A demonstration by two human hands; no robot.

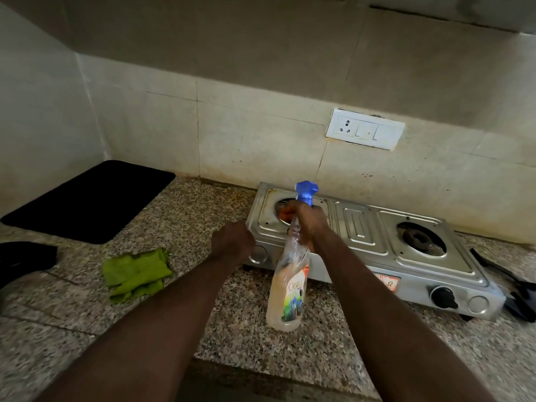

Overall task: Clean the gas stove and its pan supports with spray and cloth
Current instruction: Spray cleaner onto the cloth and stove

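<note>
On the speckled granite table [72, 329] I see the steel gas stove [362, 233] standing against the tiled wall [246, 134], below a white socket plate [365, 129]. My right grip [309, 224] is closed round the neck of the tilted spray bottle [287, 297], in front of the stove. My left grip [233, 242] is curled at the stove's left front corner; if it holds something, I cannot tell. The green cloth [136, 274] lies crumpled further left, near a black mat [90, 198].

The spray bottle's [287, 288] label read "Clean"; the red sticker [387, 284] on the gas stove's [362, 236] front was illegible.
</note>
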